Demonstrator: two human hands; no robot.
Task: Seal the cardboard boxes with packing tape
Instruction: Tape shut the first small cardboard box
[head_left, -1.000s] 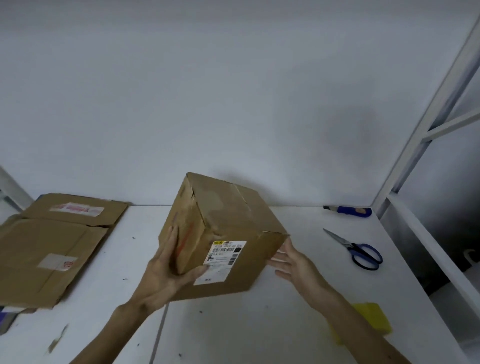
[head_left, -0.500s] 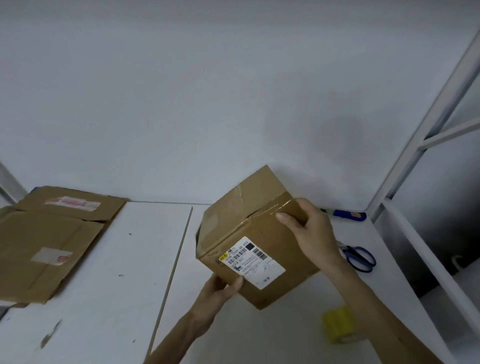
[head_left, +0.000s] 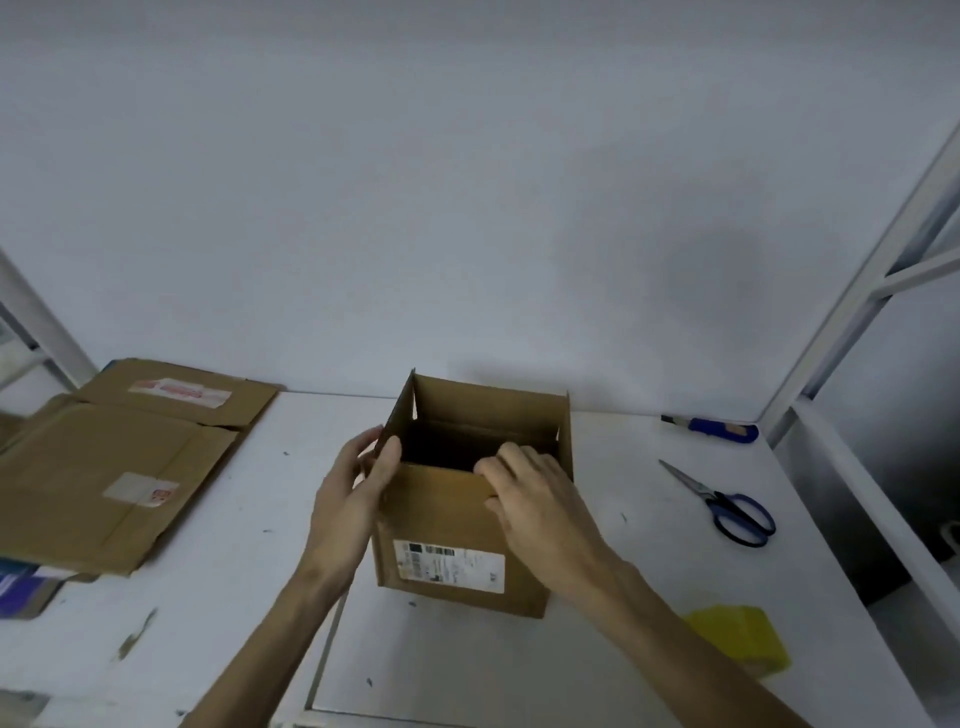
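A brown cardboard box (head_left: 457, 525) with a white shipping label on its near side stands upright on the white table (head_left: 218, 597), its top open and its far and left flaps raised. My left hand (head_left: 358, 488) grips the left flap, thumb inside the box. My right hand (head_left: 535, 499) presses on the near flap at the box's top edge, fingers curled over it. A yellow roll of packing tape (head_left: 743, 644) lies on the table to the lower right, partly behind my right forearm.
Flattened cardboard boxes (head_left: 104, 467) lie at the left of the table. Blue-handled scissors (head_left: 727, 506) and a blue-handled cutter (head_left: 714, 428) lie at the right. A white metal frame (head_left: 852, 322) borders the table's right edge. A white wall stands behind.
The box was tilted in the air in both hands; now it stands upright on the table, open side up. My left hand moved to the left flap, my right to the near flap.
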